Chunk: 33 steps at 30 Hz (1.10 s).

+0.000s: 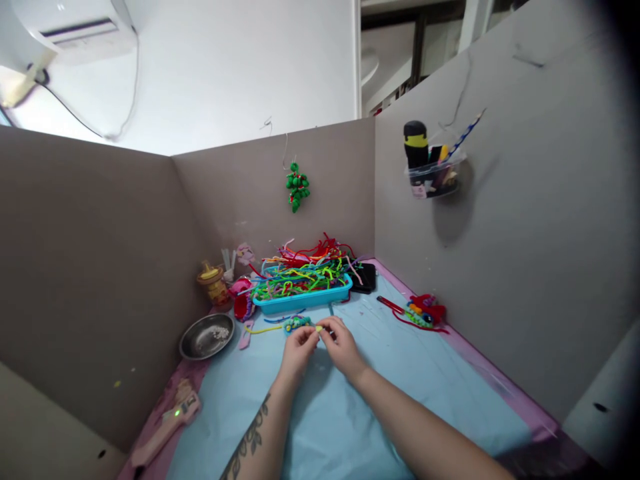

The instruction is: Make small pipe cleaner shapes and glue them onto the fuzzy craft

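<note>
Above the middle of the blue cloth, my left hand and my right hand meet fingertip to fingertip. Between them they pinch a small yellow piece, probably coiled pipe cleaner, though it is too small to be sure. Just behind my left fingers lies a teal pipe-cleaner figure with yellow bits, partly hidden by the hand. A straight yellow pipe cleaner stretches to its left, and a dark blue one lies close by.
Behind my hands stands a blue tray heaped with pipe cleaners. A metal bowl with small white bits, a pink hair clip and a pink glue gun lie left. A red cutter and colourful figure lie right. Grey panels surround the table.
</note>
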### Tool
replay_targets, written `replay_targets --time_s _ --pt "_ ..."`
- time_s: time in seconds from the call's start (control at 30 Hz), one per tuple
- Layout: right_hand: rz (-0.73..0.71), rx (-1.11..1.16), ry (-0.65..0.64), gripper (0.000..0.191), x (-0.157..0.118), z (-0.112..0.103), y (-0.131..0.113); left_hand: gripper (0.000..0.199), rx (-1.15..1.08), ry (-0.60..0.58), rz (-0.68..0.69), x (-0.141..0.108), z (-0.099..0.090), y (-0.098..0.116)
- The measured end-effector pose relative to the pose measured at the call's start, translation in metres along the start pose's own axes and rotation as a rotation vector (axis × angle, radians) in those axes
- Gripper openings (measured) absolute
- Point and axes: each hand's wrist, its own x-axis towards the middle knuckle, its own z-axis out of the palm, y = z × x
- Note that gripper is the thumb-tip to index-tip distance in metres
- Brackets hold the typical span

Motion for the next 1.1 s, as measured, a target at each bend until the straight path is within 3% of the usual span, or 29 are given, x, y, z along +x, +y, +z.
replay_targets --time_s 0.83,1.1 --pt "0.036 -0.005 -0.01 0.012 0.003 -0.002 0.002 0.037 0.028 -0.039 -0.003 0.006 0.0 -0.011" --pt "0.006 -0.027 -0.102 0.013 0.006 -0.002 0.004 0.037 -0.028 -0.016 -0.006 -0.003 -0.005 -0.016"
